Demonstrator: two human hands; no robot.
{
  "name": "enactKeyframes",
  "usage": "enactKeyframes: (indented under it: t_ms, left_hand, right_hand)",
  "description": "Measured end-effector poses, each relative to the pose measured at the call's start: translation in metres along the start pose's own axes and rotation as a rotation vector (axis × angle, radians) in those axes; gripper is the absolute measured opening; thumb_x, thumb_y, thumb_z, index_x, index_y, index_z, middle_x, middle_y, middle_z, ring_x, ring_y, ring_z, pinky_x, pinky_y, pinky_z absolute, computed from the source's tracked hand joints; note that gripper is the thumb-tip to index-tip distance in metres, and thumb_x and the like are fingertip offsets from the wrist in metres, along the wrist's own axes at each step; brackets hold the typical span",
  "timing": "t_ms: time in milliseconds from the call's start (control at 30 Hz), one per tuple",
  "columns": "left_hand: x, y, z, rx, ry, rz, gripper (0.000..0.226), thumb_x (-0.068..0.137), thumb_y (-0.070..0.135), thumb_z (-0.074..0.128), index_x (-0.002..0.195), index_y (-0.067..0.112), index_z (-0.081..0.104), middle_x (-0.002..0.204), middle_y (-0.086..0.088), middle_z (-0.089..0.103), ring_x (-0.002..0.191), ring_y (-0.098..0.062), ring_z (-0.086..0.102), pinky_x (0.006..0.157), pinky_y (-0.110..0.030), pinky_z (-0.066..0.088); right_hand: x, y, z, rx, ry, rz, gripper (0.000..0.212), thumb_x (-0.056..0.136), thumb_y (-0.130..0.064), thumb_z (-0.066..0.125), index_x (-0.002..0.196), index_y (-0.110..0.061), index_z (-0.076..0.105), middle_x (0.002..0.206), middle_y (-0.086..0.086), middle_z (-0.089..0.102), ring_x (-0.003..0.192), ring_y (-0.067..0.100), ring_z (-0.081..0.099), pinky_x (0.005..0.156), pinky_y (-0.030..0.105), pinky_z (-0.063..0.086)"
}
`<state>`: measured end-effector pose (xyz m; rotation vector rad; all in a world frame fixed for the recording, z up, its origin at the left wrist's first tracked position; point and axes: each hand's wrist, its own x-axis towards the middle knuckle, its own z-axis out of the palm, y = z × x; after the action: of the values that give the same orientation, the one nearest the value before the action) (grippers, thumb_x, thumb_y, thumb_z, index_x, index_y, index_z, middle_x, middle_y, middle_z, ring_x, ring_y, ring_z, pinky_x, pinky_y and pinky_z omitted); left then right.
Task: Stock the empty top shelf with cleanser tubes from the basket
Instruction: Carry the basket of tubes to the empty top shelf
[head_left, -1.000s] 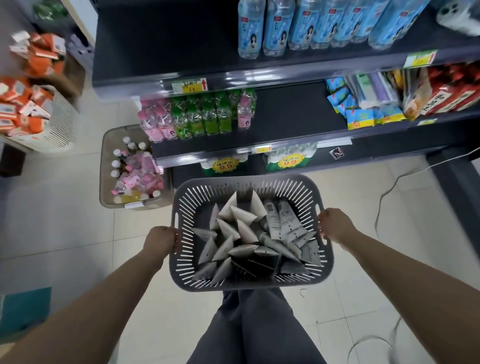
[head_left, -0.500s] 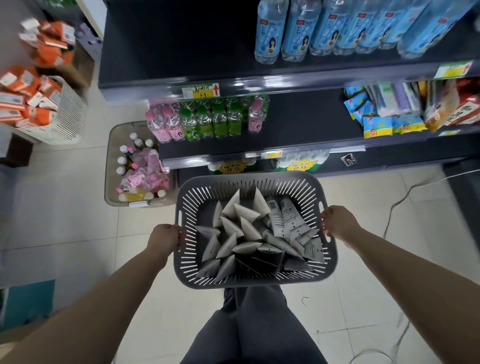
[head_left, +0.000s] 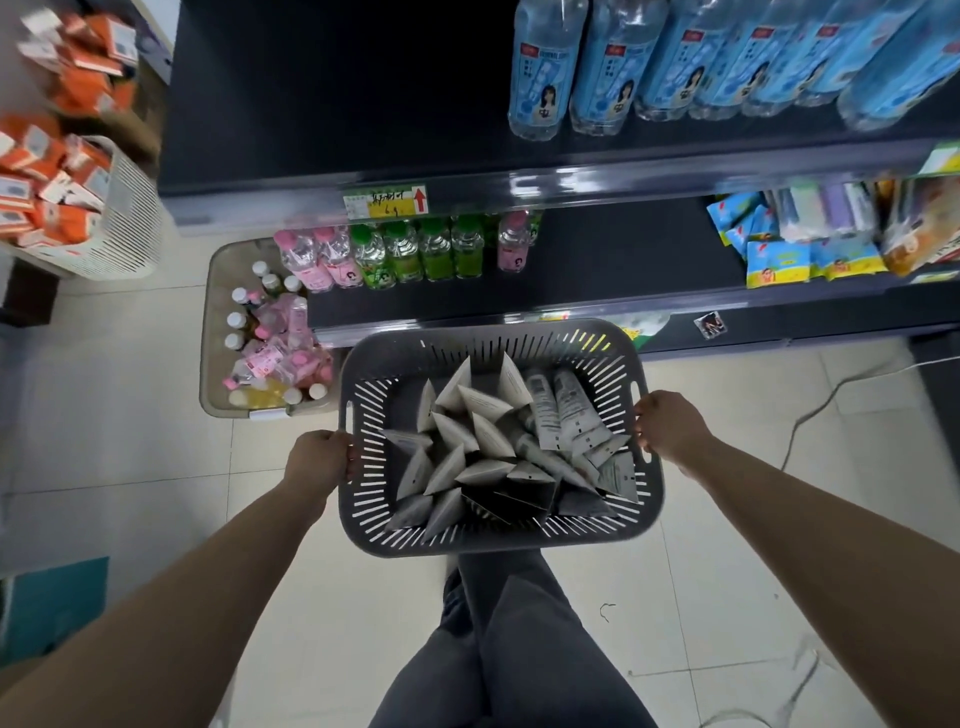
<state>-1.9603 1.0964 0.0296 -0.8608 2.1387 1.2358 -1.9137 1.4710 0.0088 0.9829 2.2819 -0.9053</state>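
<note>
I hold a grey slotted plastic basket (head_left: 631, 512) in front of me above the floor. My left hand (head_left: 318, 460) grips its left rim and my right hand (head_left: 670, 432) grips its right rim by the handle slot. Inside lie several grey and white cleanser tubes (head_left: 485, 439), piled with their flat crimped ends up. The dark shelf (head_left: 332, 98) at the upper left has a bare stretch, with tall blue water bottles (head_left: 623, 67) on its right part.
The lower shelf holds pink and green small bottles (head_left: 400, 254) and blue snack packs (head_left: 779, 254). A beige bin (head_left: 215, 332) of bottles sits on the floor at left. A white basket (head_left: 130, 218) holds orange boxes. A cable (head_left: 831, 395) runs across the tiles at right.
The view has shifted closer to the shelving and slightly left. The basket has stayed in both hands, carried nearer to the shelf front.
</note>
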Motion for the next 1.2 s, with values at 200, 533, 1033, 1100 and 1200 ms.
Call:
enactKeyframes:
  t_ms: [200, 533, 1033, 1100, 1200]
  left_hand:
    - [0.018, 0.008, 0.011, -0.019, -0.007, -0.043, 0.027, 0.089, 0.001, 0.041, 0.07, 0.001, 0.059, 0.063, -0.011, 0.052, 0.05, -0.02, 0.045, 0.052, -0.028, 0.038]
    - [0.031, 0.015, 0.024, -0.012, -0.002, -0.081, 0.026, 0.09, 0.001, 0.041, 0.068, 0.004, 0.055, 0.061, -0.008, 0.049, 0.05, -0.019, 0.043, 0.05, -0.025, 0.037]
    - [0.048, 0.014, 0.025, -0.036, -0.015, -0.163, 0.026, 0.092, 0.001, 0.04, 0.074, 0.003, 0.057, 0.064, -0.008, 0.052, 0.053, -0.018, 0.045, 0.052, -0.024, 0.037]
    - [0.051, 0.013, 0.026, -0.013, -0.014, -0.165, 0.025, 0.093, 0.002, 0.041, 0.074, 0.004, 0.058, 0.065, -0.007, 0.054, 0.054, -0.018, 0.047, 0.052, -0.023, 0.038]
    - [0.057, 0.01, 0.028, 0.002, -0.026, -0.189, 0.024, 0.094, 0.003, 0.042, 0.077, 0.005, 0.058, 0.066, -0.007, 0.055, 0.054, -0.017, 0.049, 0.049, -0.021, 0.041]
  right_hand:
    - [0.019, -0.005, -0.003, -0.099, -0.049, 0.011, 0.026, 0.091, -0.001, 0.042, 0.107, 0.006, 0.061, 0.104, 0.023, 0.068, 0.097, 0.036, 0.065, 0.083, 0.038, 0.051]
    - [0.04, -0.005, 0.005, 0.001, -0.079, 0.074, 0.027, 0.095, -0.006, 0.042, 0.113, 0.003, 0.059, 0.111, 0.026, 0.063, 0.089, 0.031, 0.059, 0.084, 0.04, 0.049]
    - [0.053, -0.007, 0.024, -0.011, -0.117, 0.095, 0.023, 0.093, -0.007, 0.04, 0.076, -0.018, 0.052, 0.095, 0.017, 0.061, 0.085, 0.028, 0.056, 0.085, 0.042, 0.049]
    - [0.058, -0.003, 0.027, 0.004, -0.104, 0.103, 0.016, 0.09, -0.008, 0.041, 0.086, -0.008, 0.057, 0.097, 0.022, 0.064, 0.087, 0.033, 0.06, 0.085, 0.045, 0.05]
    - [0.062, 0.001, 0.029, 0.017, -0.118, 0.118, 0.014, 0.087, -0.008, 0.043, 0.086, -0.011, 0.057, 0.094, 0.02, 0.065, 0.083, 0.03, 0.058, 0.083, 0.045, 0.05]
